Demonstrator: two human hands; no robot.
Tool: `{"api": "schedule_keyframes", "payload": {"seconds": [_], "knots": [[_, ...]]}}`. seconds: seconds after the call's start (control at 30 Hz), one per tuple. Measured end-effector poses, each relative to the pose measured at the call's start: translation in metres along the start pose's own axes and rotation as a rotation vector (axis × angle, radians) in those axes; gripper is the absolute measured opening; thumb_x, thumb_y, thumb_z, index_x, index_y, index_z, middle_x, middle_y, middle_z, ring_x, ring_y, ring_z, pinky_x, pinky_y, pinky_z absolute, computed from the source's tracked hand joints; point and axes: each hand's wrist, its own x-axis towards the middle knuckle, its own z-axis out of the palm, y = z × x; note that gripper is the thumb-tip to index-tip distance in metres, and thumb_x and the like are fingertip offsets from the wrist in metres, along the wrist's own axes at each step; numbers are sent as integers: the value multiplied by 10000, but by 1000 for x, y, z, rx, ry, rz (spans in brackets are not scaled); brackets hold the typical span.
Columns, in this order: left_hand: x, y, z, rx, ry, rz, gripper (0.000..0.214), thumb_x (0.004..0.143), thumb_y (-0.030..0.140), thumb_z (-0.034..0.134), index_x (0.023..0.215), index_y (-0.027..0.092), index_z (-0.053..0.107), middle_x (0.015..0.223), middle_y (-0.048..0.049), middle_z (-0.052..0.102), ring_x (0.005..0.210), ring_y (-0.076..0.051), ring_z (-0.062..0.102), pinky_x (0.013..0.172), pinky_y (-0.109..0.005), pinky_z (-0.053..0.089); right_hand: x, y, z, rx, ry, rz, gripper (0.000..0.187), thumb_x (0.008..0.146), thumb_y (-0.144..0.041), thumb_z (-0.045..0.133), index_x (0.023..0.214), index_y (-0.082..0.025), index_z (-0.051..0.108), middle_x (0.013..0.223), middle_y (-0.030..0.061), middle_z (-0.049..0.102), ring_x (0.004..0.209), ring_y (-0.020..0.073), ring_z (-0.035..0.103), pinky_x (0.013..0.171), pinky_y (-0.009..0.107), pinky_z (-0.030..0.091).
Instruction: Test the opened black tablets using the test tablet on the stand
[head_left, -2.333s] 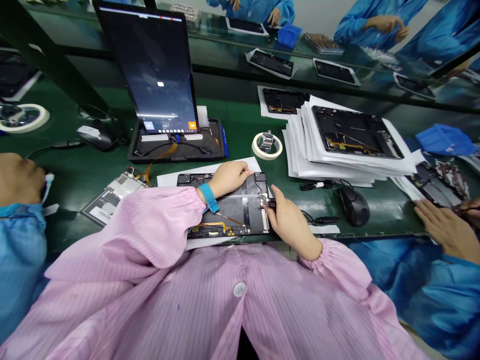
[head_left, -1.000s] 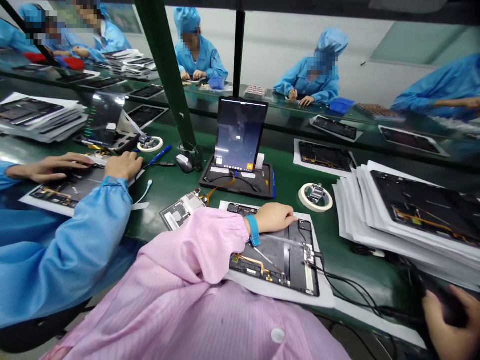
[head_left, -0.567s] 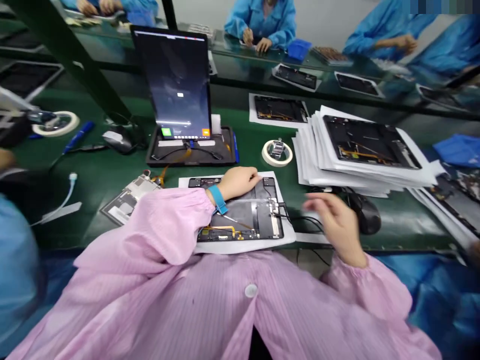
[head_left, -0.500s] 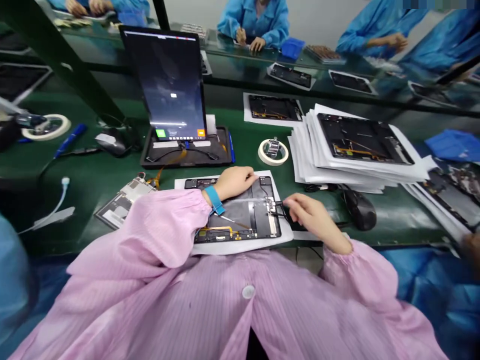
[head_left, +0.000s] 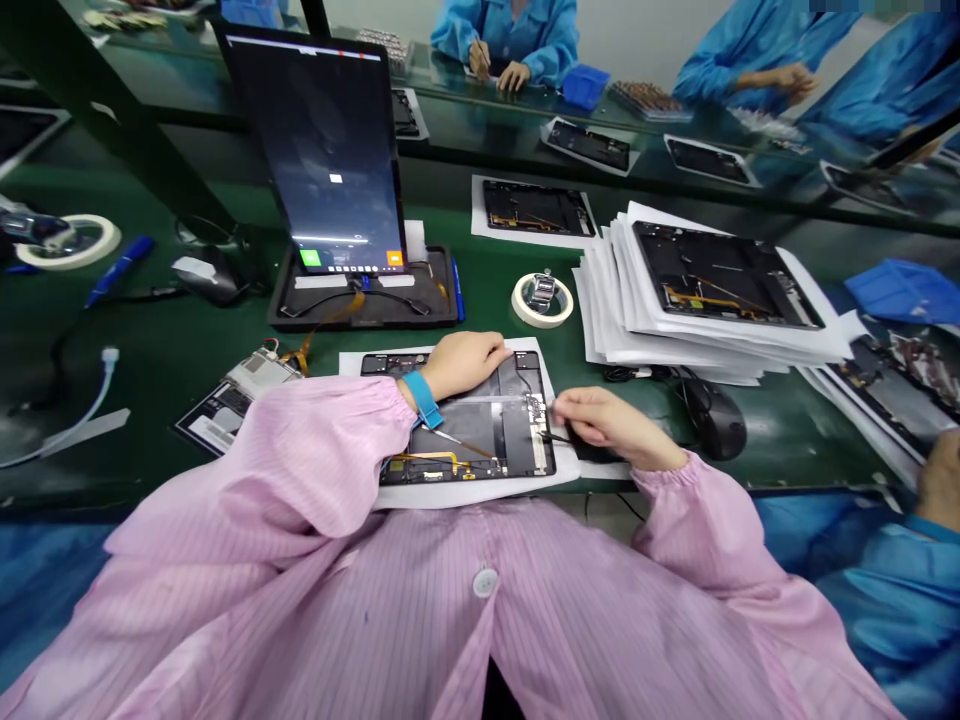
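My left hand (head_left: 469,365) rests flat on the black tablet housing (head_left: 484,425), which lies open on a white sheet (head_left: 562,468). A blue wrist strap (head_left: 421,398) circles that wrist. My right hand (head_left: 607,428) is at the housing's right edge, its curled fingers next to a small circuit board (head_left: 535,420) and a thin black cable (head_left: 559,436). Whether those fingers grip the cable is hidden. A gold flex ribbon (head_left: 424,461) runs along the housing's lower edge.
Behind stand a tablet screen (head_left: 315,160) in a black tray (head_left: 360,312) and a tape roll (head_left: 541,298). A paper stack with a housing on top (head_left: 720,275) lies at right, beside a black mouse (head_left: 714,420). A co-worker's hand (head_left: 939,480) is at far right.
My right hand has come back from the mouse side to the housing's right edge, and the view has shifted. My left hand stays on the housing.
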Motion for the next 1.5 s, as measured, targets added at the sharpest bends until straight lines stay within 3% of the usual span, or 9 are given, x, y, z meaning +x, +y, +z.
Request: {"api": "schedule_keyframes", "payload": {"seconds": [0.1,0.23,0.33,0.43,0.53,0.7,1.2,1.37,1.5], "knots": [[0,1,0,-5,7,-6,365,954,441,386,910,217,670,889,-34,718,822,-211,639,627,-274,371,-12,3,-10,71,242,-85,360,792,-509,661,779,-157,588,388,-79,411,304,37,265,322,176,131],[1,1,0,-10,11,-12,362,951,441,394,903,214,672,879,-38,714,818,-215,638,624,-278,369,-21,4,3,99,394,-237,435,800,-534,654,1028,-163,641,813,87,707,654,170,660,437,213,435],[1,0,0,-13,4,-7,372,951,451,387,904,213,670,879,-39,713,816,-218,637,620,-281,368,-16,5,19,-92,493,-386,364,856,-493,606,1039,-186,672,958,95,716,890,214,678,730,327,547],[1,-1,0,-16,-3,-2,374,953,450,385,915,211,670,881,-42,711,825,-215,635,641,-279,382,-9,10,26,-441,567,-491,246,890,-393,573,1004,-213,695,1038,67,704,1006,223,639,940,403,480],[1,-1,-1,-19,-4,3,373,954,445,384,921,208,670,884,-43,709,830,-214,635,656,-279,392,-5,15,25,-620,525,-499,256,936,-333,467,1046,-216,666,1054,64,685,966,215,633,897,390,484],[2,-1,0,-25,-1,3,359,950,436,396,914,209,672,885,-41,710,827,-215,633,654,-278,389,-8,16,26,-652,399,-444,287,939,-301,430,1179,-202,554,828,25,603,749,167,581,719,307,464],[1,0,-1,-21,-5,-2,356,953,430,394,924,209,672,892,-44,711,835,-215,631,669,-278,394,0,23,24,-554,366,-460,388,959,-347,399,1316,-201,435,847,24,577,784,175,577,746,309,466],[1,1,0,-14,1,1,360,954,436,393,911,207,668,881,-42,713,825,-213,636,653,-276,387,-9,12,43,-903,497,-347,539,936,-405,452,1403,-155,352,835,57,635,737,224,621,683,343,477],[2,1,0,-10,5,7,355,951,432,396,907,209,669,885,-45,716,827,-215,636,657,-278,392,-11,8,56,-1133,484,-392,525,953,-359,391,1408,-102,345,1028,155,652,852,286,643,729,398,499]]}}
